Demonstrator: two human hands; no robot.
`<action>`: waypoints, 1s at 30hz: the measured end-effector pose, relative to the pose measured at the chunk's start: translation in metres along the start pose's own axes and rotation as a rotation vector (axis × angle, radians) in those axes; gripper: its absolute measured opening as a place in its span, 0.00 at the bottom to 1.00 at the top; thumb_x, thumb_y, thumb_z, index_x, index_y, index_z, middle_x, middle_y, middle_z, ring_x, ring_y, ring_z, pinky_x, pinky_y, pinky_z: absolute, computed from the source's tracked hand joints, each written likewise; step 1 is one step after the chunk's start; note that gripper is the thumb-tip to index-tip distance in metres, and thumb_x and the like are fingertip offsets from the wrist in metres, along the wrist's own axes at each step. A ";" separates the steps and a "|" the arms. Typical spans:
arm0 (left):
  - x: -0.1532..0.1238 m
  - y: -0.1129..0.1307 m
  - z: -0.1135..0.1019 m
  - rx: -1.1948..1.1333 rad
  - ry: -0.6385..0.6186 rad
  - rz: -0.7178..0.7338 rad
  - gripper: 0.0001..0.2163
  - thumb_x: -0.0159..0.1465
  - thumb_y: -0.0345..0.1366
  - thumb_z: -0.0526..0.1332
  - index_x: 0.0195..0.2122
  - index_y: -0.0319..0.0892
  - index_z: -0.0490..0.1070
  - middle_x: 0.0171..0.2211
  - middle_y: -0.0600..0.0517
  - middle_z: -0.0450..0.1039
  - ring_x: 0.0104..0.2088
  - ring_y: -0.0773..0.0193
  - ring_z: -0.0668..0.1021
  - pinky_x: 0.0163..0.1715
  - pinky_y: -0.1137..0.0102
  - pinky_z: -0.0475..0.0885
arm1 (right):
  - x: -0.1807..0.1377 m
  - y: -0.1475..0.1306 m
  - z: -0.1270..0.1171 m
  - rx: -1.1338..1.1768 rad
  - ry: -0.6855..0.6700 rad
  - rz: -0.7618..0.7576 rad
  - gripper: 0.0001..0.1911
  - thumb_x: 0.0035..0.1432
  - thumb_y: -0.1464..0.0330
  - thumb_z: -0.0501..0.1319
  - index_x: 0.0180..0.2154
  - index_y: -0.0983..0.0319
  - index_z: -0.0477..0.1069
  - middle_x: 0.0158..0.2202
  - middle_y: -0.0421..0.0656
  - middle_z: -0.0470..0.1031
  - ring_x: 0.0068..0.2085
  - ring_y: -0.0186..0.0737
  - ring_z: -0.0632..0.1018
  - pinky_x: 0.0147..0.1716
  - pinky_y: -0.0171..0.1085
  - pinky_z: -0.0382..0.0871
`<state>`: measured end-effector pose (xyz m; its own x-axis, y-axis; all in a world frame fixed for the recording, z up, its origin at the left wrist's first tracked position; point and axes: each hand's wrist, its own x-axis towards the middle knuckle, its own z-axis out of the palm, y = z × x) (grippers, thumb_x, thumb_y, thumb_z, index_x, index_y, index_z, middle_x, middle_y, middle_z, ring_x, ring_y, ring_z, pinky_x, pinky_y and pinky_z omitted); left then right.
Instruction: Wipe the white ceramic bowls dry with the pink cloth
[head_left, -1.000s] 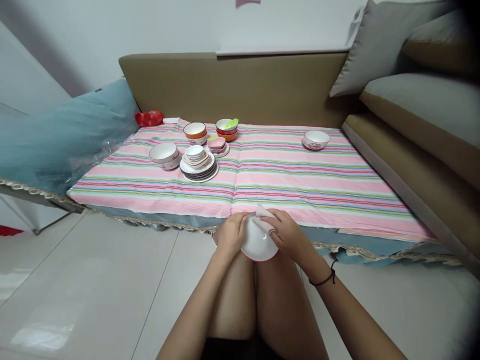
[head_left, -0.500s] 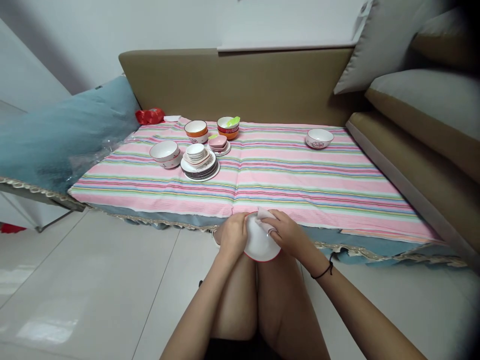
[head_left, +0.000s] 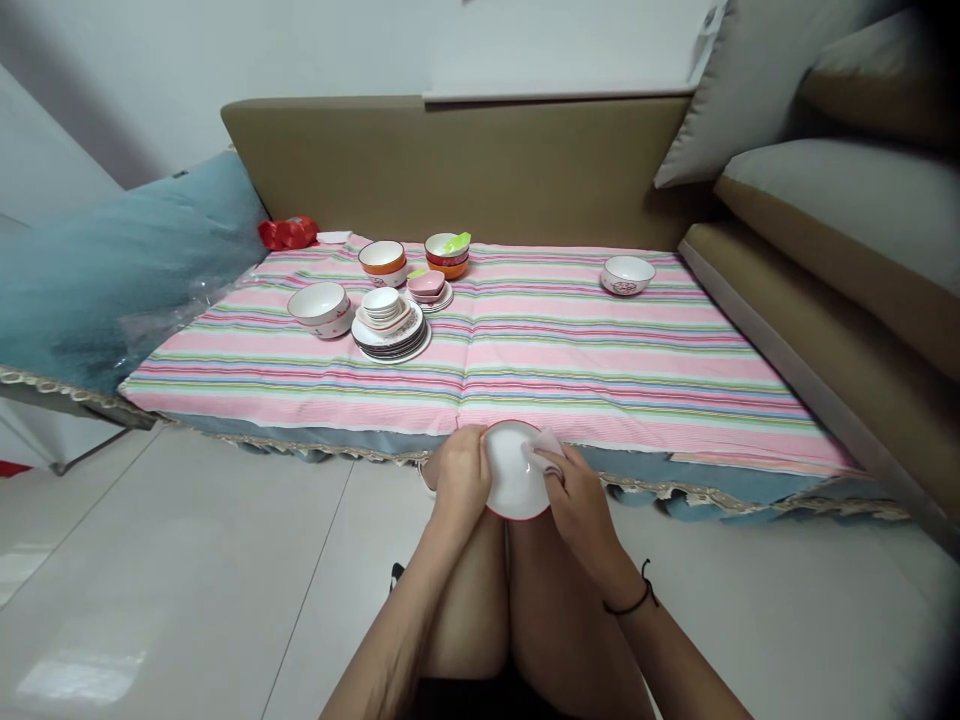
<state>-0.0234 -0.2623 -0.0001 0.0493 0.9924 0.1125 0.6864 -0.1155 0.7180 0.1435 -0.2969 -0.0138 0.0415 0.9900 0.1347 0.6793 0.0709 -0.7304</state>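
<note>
Above my knees I hold a white bowl (head_left: 514, 490) with a red rim, its inside turned up towards me. My left hand (head_left: 463, 470) is closed on the bowl's left edge. In my right hand (head_left: 576, 500) a pale tissue (head_left: 546, 448) is pinched, pressed against the right part of the bowl's inside. The fingertips under the bowl and behind the tissue are hidden.
A striped cloth (head_left: 555, 350) covers the sofa seat. On its left part stand a stack of plates (head_left: 391, 345) topped with small dishes, a large white bowl (head_left: 321, 308) and stacked orange-banded bowls (head_left: 382, 262). Another bowl (head_left: 628, 275) stands at the right, near cushions (head_left: 832, 200).
My right hand with the tissue has moved from the bowl's upper middle to its right side. The left hand keeps its hold. The whole view has shifted slightly.
</note>
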 end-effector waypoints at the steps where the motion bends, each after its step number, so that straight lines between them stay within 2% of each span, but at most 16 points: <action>1: -0.002 0.000 -0.002 -0.024 0.004 0.004 0.15 0.68 0.32 0.47 0.48 0.40 0.70 0.43 0.45 0.77 0.42 0.59 0.79 0.45 0.64 0.71 | 0.007 -0.002 -0.003 0.023 -0.021 0.000 0.22 0.58 0.73 0.48 0.48 0.62 0.76 0.53 0.50 0.72 0.52 0.50 0.74 0.51 0.49 0.70; 4: -0.010 -0.001 -0.008 -0.079 0.026 0.027 0.16 0.64 0.27 0.49 0.49 0.43 0.69 0.47 0.48 0.76 0.47 0.61 0.77 0.48 0.66 0.70 | 0.027 -0.011 -0.011 0.038 -0.069 -0.108 0.22 0.57 0.74 0.48 0.45 0.61 0.77 0.51 0.48 0.73 0.51 0.47 0.74 0.51 0.46 0.70; 7: -0.015 -0.001 -0.014 -0.010 0.016 0.030 0.17 0.62 0.26 0.51 0.50 0.44 0.68 0.50 0.49 0.75 0.50 0.61 0.76 0.49 0.66 0.69 | 0.044 -0.020 -0.016 -0.004 -0.141 -0.274 0.21 0.56 0.76 0.49 0.44 0.61 0.77 0.49 0.47 0.74 0.50 0.46 0.74 0.51 0.44 0.68; 10: -0.012 0.003 -0.018 0.216 -0.054 -0.053 0.15 0.65 0.33 0.53 0.51 0.44 0.69 0.46 0.46 0.77 0.46 0.55 0.78 0.44 0.63 0.71 | 0.057 -0.026 -0.018 -0.063 -0.261 -0.407 0.19 0.56 0.76 0.50 0.41 0.61 0.78 0.48 0.46 0.75 0.50 0.45 0.74 0.51 0.42 0.67; 13: -0.002 0.008 -0.020 0.442 -0.125 -0.165 0.15 0.67 0.41 0.51 0.47 0.42 0.72 0.39 0.44 0.79 0.39 0.52 0.81 0.37 0.63 0.72 | 0.065 -0.026 -0.019 -0.114 -0.320 -0.461 0.18 0.58 0.76 0.51 0.40 0.61 0.78 0.47 0.45 0.75 0.49 0.43 0.74 0.50 0.41 0.68; 17: 0.011 0.013 -0.016 0.604 -0.165 -0.182 0.18 0.69 0.41 0.46 0.44 0.41 0.74 0.35 0.41 0.79 0.37 0.52 0.82 0.35 0.65 0.72 | 0.060 -0.018 -0.019 -0.172 -0.269 -0.373 0.17 0.57 0.77 0.51 0.38 0.61 0.77 0.42 0.46 0.74 0.44 0.42 0.74 0.45 0.40 0.69; 20: 0.012 0.015 -0.012 0.639 -0.166 -0.180 0.18 0.70 0.39 0.45 0.46 0.41 0.73 0.36 0.40 0.79 0.37 0.51 0.82 0.34 0.65 0.72 | 0.042 -0.007 -0.016 -0.219 -0.189 -0.280 0.19 0.56 0.77 0.50 0.42 0.62 0.76 0.41 0.47 0.73 0.43 0.44 0.74 0.43 0.42 0.71; 26: 0.006 0.018 -0.009 0.632 -0.156 -0.179 0.17 0.69 0.35 0.44 0.50 0.42 0.69 0.35 0.42 0.78 0.37 0.53 0.82 0.33 0.66 0.71 | -0.007 0.007 0.003 -0.215 0.015 -0.118 0.22 0.57 0.75 0.50 0.50 0.63 0.73 0.53 0.52 0.71 0.52 0.50 0.73 0.50 0.49 0.70; 30: 0.003 0.020 -0.013 0.574 -0.138 -0.167 0.17 0.69 0.34 0.45 0.51 0.43 0.69 0.37 0.42 0.78 0.39 0.53 0.81 0.36 0.65 0.71 | -0.006 0.008 0.000 -0.116 0.012 -0.106 0.23 0.58 0.74 0.49 0.52 0.61 0.72 0.55 0.50 0.70 0.54 0.48 0.73 0.52 0.49 0.70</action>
<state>-0.0184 -0.2621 0.0235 -0.0252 0.9959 -0.0872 0.9723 0.0447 0.2293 0.1487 -0.3020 -0.0205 -0.0268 0.9761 0.2158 0.7603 0.1600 -0.6295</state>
